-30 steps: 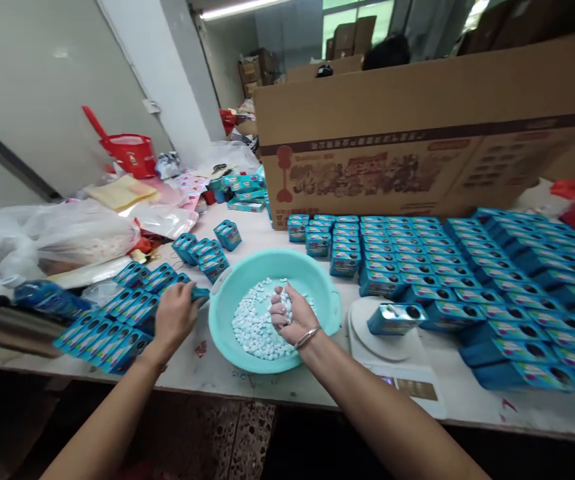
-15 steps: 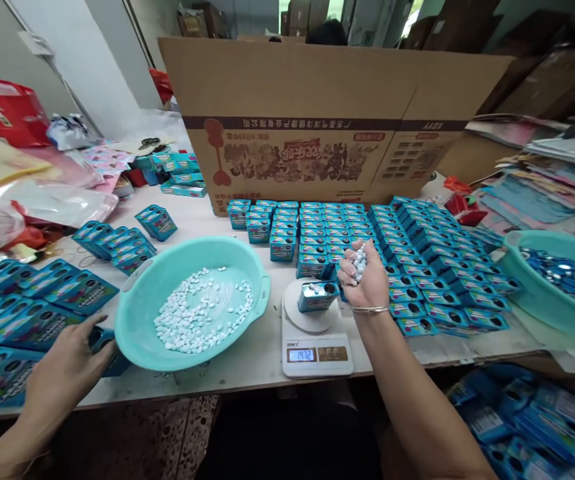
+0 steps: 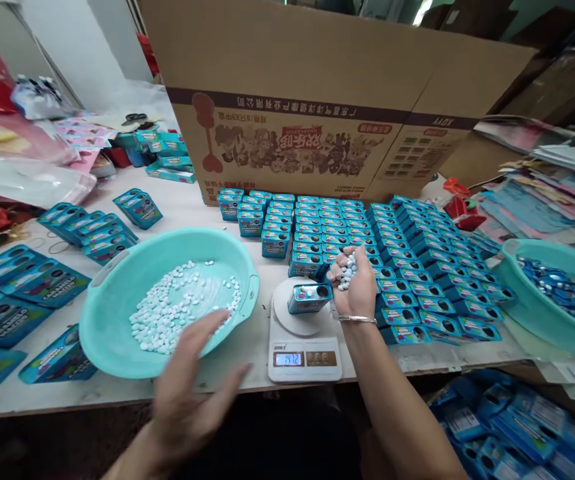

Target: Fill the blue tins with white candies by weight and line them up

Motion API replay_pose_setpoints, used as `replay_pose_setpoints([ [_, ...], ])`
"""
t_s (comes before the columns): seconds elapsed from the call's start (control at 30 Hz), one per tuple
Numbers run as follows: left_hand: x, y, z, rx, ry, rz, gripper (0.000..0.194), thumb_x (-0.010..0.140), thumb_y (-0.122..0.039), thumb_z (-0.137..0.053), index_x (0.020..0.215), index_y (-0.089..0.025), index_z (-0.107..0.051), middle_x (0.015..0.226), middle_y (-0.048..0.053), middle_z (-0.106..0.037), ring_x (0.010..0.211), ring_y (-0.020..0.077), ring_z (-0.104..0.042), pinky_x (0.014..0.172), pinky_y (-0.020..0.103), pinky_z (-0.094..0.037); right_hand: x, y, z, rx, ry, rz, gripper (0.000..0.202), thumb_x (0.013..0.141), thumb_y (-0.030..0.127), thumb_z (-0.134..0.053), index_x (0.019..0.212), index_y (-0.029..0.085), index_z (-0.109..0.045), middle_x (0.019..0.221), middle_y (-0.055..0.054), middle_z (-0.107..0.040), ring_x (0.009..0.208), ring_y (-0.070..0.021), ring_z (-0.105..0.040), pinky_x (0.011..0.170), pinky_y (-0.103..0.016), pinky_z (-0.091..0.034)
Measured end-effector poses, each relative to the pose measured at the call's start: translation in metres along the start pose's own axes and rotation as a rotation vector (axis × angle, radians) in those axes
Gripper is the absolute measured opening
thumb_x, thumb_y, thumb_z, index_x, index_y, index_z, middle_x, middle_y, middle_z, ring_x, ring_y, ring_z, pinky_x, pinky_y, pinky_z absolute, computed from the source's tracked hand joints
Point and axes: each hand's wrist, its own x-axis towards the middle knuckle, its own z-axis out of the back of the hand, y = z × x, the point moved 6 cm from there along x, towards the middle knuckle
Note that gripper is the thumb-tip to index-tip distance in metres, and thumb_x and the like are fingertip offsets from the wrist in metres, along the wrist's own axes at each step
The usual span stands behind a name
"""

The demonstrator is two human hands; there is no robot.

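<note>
My right hand [image 3: 354, 283], palm up with fingers curled, cups a handful of white candies [image 3: 348, 272]. Just left of it, a blue tin [image 3: 310, 298] stands on the white kitchen scale [image 3: 304, 360], with a few candies lying on its top beside a dark round hole. The scale display appears to read 147.2. My left hand [image 3: 194, 387] is blurred but its fingers are spread, with nothing in them. It hovers over the near rim of a turquoise basin [image 3: 98, 333], which holds many loose white candies [image 3: 167, 310].
Rows of blue tins [image 3: 402, 280] stand behind and right of the scale; more tins [image 3: 42, 277] are at the left. A large cardboard box [image 3: 297, 100] rises at the back. Another turquoise basin [image 3: 510, 267] of blue pieces sits right. Blue tins [image 3: 512, 420] fill a container below the table edge.
My left hand has let go of a blue tin at the left and moved right to the basin. My right hand still holds the candies by the scale. The view has tilted down.
</note>
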Motion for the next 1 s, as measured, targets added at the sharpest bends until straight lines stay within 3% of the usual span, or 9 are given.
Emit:
replay_pose_setpoints([
  [0.07, 0.028, -0.025, -0.049, -0.131, 0.062, -0.037, 0.061, 0.087, -0.031, -0.067, 0.142, -0.022, -0.04, 0.13, 0.012, -0.059, 0.12, 0.0276, -0.058, 0.101, 0.045, -0.053, -0.001, -0.002, -0.001, -0.009, 0.007, 0.003, 0.046, 0.078, 0.061, -0.073, 0.074, 0.019, -0.053, 0.057, 0.007, -0.043, 0.043, -0.0056, -0.037, 0.038, -0.017, -0.032],
  [0.2, 0.07, -0.031, -0.127, -0.14, 0.178, -0.009, 0.073, 0.08, -0.035, -0.076, 0.14, -0.016, -0.04, 0.135, 0.017, -0.056, 0.128, 0.033, -0.051, 0.107, 0.053, -0.045, -0.002, -0.004, -0.001, -0.016, 0.013, 0.011, 0.047, 0.076, 0.061, -0.075, 0.074, 0.019, -0.055, 0.057, 0.007, -0.044, 0.044, -0.0057, -0.039, 0.04, -0.017, -0.034],
  [0.27, 0.079, -0.03, -0.151, -0.094, 0.269, 0.01, 0.074, 0.076, -0.038, -0.079, 0.137, -0.015, -0.044, 0.136, 0.018, -0.056, 0.13, 0.0361, -0.049, 0.109, 0.06, -0.039, -0.002, -0.003, -0.001, -0.026, 0.025, 0.029, 0.046, 0.075, 0.061, -0.076, 0.074, 0.019, -0.056, 0.058, 0.007, -0.045, 0.045, -0.0061, -0.04, 0.041, -0.017, -0.035],
  [0.33, 0.082, -0.03, -0.164, -0.067, 0.339, 0.024, 0.073, 0.076, -0.039, -0.079, 0.136, -0.015, -0.046, 0.137, 0.017, -0.056, 0.132, 0.0369, -0.047, 0.111, 0.064, -0.033, -0.002, -0.002, -0.001, -0.034, 0.036, 0.046, 0.047, 0.072, 0.061, -0.078, 0.074, 0.019, -0.057, 0.058, 0.006, -0.046, 0.046, -0.0064, -0.041, 0.041, -0.017, -0.035],
  [0.53, 0.083, -0.032, -0.163, -0.066, 0.361, 0.028, 0.065, 0.08, -0.041, -0.076, 0.135, -0.019, -0.048, 0.137, 0.014, -0.058, 0.134, 0.0347, -0.045, 0.112, 0.066, -0.027, -0.001, -0.003, 0.0, -0.029, 0.043, 0.049, 0.048, 0.068, 0.06, -0.081, 0.074, 0.018, -0.058, 0.057, 0.007, -0.046, 0.045, -0.0056, -0.04, 0.039, -0.016, -0.033],
  [0.8, 0.086, -0.032, -0.159, -0.095, 0.375, 0.027, 0.061, 0.077, -0.045, -0.079, 0.128, -0.02, -0.055, 0.131, 0.011, -0.062, 0.129, 0.0332, -0.048, 0.111, 0.06, -0.03, 0.006, 0.001, 0.004, 0.149, 0.005, -0.186, 0.032, 0.092, 0.043, -0.062, 0.073, 0.02, -0.05, 0.054, 0.009, -0.038, 0.037, -0.0045, -0.03, 0.032, -0.014, -0.021],
  [1.0, 0.083, -0.029, -0.139, -0.107, 0.304, -0.011, 0.067, 0.076, -0.047, -0.079, 0.13, -0.016, -0.054, 0.132, 0.014, -0.06, 0.126, 0.0322, -0.051, 0.109, 0.053, -0.038, 0.004, 0.024, 0.022, 0.306, -0.005, -0.241, 0.029, 0.1, 0.034, -0.046, 0.075, 0.02, -0.048, 0.056, 0.008, -0.037, 0.036, -0.0055, -0.031, 0.031, -0.015, -0.022],
])
